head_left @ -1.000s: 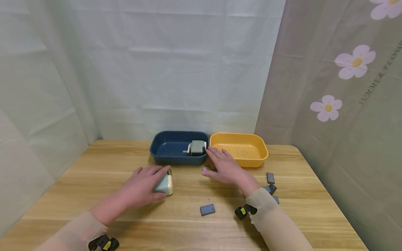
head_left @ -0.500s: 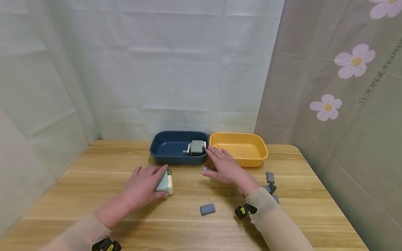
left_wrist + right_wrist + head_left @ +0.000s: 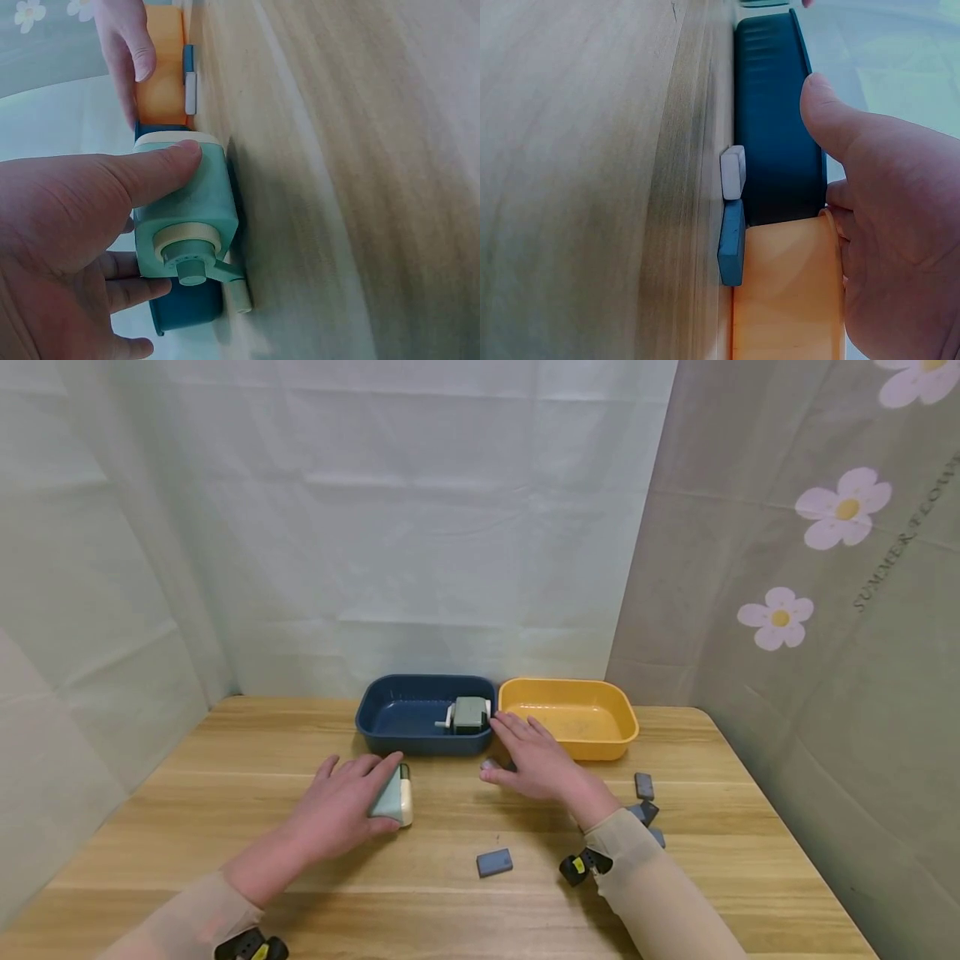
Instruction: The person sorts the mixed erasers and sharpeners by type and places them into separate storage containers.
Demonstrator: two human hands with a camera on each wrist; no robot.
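With thumb and fingers on opposite sides, my left hand (image 3: 337,810) grips a pale green and cream crank pencil sharpener (image 3: 390,797) on the table. Its round dial and crank handle show in the left wrist view. My right hand (image 3: 540,767) is held above the table by the neighbouring ends of the blue bin (image 3: 420,745) and the yellow bin (image 3: 592,749), fingers extended and holding nothing. Below it, a whitish block (image 3: 733,172) and a blue eraser-like block (image 3: 732,244) lie end to end beside the bins. A second crank pencil sharpener (image 3: 471,714) sits inside the blue bin.
One grey-blue block (image 3: 495,862) lies between the forearms. Several more blocks (image 3: 644,786) are scattered on the right, partly behind the right forearm. Hanging cloth (image 3: 412,527) encloses the wooden table (image 3: 225,760) at the back and sides.
My left hand has shifted slightly forward and right, and its thumb and fingers have settled round the pencil sharpener. The right hand stays in place.
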